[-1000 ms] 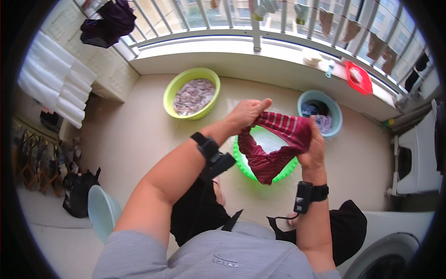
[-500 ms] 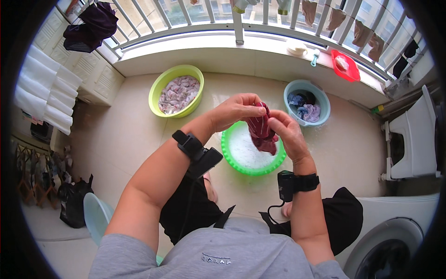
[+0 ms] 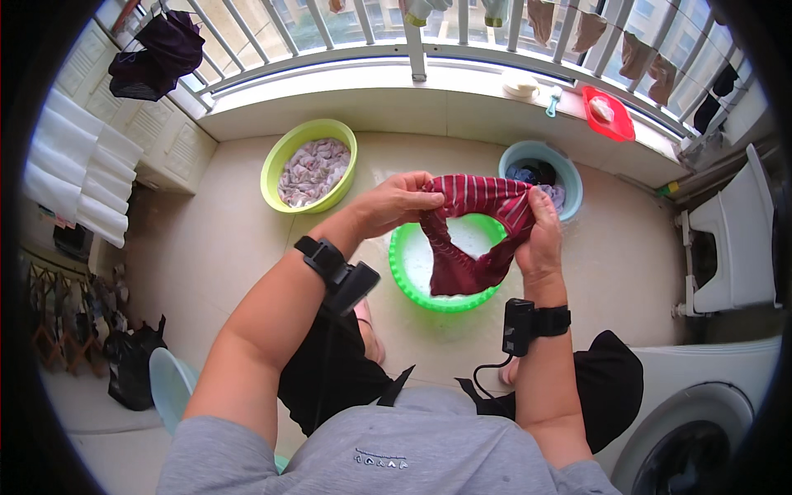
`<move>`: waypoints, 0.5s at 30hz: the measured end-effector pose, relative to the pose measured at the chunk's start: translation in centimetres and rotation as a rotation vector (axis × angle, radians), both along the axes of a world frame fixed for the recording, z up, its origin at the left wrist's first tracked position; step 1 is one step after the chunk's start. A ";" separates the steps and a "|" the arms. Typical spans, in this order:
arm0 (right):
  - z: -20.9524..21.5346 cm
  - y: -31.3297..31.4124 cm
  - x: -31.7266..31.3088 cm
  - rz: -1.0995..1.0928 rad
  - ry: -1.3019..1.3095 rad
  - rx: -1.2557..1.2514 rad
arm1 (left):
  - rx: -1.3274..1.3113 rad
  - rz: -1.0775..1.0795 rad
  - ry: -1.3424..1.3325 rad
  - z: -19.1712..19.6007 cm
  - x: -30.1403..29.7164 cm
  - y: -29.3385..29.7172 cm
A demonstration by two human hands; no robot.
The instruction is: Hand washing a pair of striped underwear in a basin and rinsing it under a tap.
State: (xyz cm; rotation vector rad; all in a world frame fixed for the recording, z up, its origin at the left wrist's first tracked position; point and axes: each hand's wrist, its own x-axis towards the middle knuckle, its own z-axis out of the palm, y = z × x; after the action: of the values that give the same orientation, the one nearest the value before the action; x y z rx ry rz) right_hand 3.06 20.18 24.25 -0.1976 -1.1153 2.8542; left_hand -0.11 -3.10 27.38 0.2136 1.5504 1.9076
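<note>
Stretched between my two hands is a pair of dark red underpants point(image 3: 483, 191) with pale stripes, its upper edge pulled out wide and the lower part hanging down. My left hand point(image 3: 393, 204) pinches one end between thumb and fingers. At the other end, my right hand point(image 3: 541, 238) grips the cloth, thumb uppermost. Below the garment a bright green basin point(image 3: 450, 304) of white, sudsy water stands on the floor, seen partly through the opening in the cloth.
A yellow-green basin point(image 3: 270, 183) of pale patterned cloth stands far left. At far right is a light blue basin point(image 3: 575, 191) with dark and lilac clothes. A red tray point(image 3: 617, 128) and a small brush point(image 3: 553, 101) lie on the ledge. A front-loading washer point(image 3: 742, 371) is near right.
The underpants were bunched between my close-held hands. My hands have moved apart, and the cloth is now spread open across the green basin.
</note>
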 end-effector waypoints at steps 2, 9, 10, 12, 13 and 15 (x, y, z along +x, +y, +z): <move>-0.5 -1.3 0.0 -0.019 -0.080 -0.044 | 0.043 0.075 -0.020 1.1 0.8 1.6; -6.2 -4.0 0.3 0.383 -0.006 -0.567 | -0.652 0.129 1.573 -0.5 5.3 9.9; -6.7 -4.8 0.8 0.403 -0.018 -0.585 | -1.059 0.126 1.571 -2.2 4.2 9.1; -6.4 -5.6 1.0 0.751 0.078 -0.522 | -0.873 0.364 1.349 -1.2 2.4 7.2; -5.7 -6.3 1.4 0.765 0.078 -0.526 | -0.773 0.441 1.310 -2.0 2.0 6.9; -4.2 -6.4 1.5 0.276 -0.202 -0.569 | -1.043 0.307 1.527 -2.9 4.2 9.7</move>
State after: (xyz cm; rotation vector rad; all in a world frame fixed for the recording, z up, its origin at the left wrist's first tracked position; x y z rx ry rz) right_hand 4.60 13.74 20.02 -0.3954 -0.3336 3.3962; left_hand 4.08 6.62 24.49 1.1354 3.4222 0.5893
